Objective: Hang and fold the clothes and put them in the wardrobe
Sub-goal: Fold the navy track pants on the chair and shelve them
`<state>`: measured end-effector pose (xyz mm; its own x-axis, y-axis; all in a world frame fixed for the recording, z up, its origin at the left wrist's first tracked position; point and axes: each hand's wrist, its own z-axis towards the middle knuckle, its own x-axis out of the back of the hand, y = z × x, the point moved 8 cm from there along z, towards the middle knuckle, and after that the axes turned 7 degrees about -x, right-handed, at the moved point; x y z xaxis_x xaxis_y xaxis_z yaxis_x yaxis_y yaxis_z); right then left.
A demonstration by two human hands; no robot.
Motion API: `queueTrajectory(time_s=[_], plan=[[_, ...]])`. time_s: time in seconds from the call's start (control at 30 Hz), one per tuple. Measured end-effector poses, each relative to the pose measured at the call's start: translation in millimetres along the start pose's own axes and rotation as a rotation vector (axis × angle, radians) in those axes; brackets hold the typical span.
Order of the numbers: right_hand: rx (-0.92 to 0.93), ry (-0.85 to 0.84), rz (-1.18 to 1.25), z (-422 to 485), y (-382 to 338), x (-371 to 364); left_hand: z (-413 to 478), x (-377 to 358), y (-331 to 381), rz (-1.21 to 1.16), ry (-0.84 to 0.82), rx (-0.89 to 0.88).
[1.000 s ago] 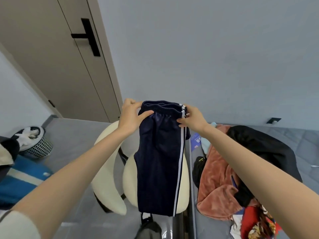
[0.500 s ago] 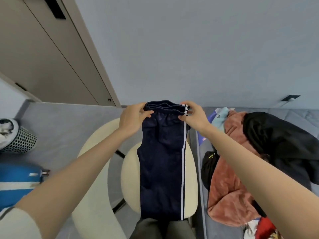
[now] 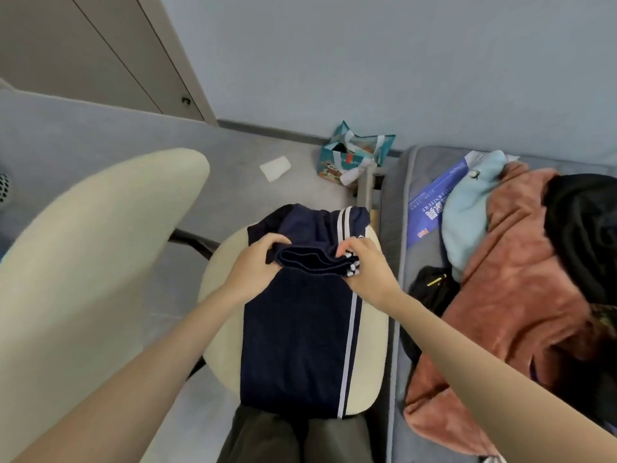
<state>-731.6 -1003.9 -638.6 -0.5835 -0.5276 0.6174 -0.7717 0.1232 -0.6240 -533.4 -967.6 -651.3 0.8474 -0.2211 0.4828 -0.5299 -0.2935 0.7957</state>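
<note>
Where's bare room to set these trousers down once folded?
Bare: the grey floor between the cream chair backrest and the teal patterned bag; the grey mattress's left edge strip. Crowded: the round cream seat under the navy white-striped trousers; the mattress beyond, heaped with rust fleece and black clothing.

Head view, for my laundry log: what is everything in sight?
trousers: one, navy with white stripes, on chair seat
chair: one, cream, centre left
door: one, grey-brown, upper left
bag: one, teal, floor by wall
paper: one, white, floor
mattress: one, grey, right
fleece: one, rust, on mattress
black garment: one, black, far right
pale garment: one, pale blue, on mattress
pouch: one, black, mattress edge
left hand: one, bare, grips trousers
right hand: one, bare, grips trousers
</note>
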Motion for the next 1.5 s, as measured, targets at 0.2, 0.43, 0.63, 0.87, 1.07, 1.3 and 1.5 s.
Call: queueTrajectory(time_s=[0.2,0.43,0.63,0.87,1.07,1.3,1.5], plan=[[-0.062,-0.261,-0.041,-18.8,49.2,-72.6,-28.0,-54.7,-76.3,0.022,-0.126,0.207],[-0.286,0.355,0.147,-5.5,61.1,-24.7,0.8,-58.2,-77.9,-0.347,0.15,0.457],[-0.718,0.079,0.65,33.5,88.7,-62.5,44.6,-81.7,-81.0,-0.637,0.117,0.757],[-0.663,0.373,0.779,43.2,104.7,-50.0,74.8,-54.6,-92.2,-0.54,0.359,0.447],[-0.532,0.566,0.38,39.1,98.7,-30.7,53.9,-22.2,-96.6,-0.094,0.578,0.295],[0.058,0.356,-0.463,55.6,39.4,-72.4,54.1,-92.8,-40.2,0.738,0.182,-0.273],[-0.012,0.176,-0.679,71.5,81.3,-86.3,63.5,-92.0,-98.4,0.873,0.022,-0.068]])
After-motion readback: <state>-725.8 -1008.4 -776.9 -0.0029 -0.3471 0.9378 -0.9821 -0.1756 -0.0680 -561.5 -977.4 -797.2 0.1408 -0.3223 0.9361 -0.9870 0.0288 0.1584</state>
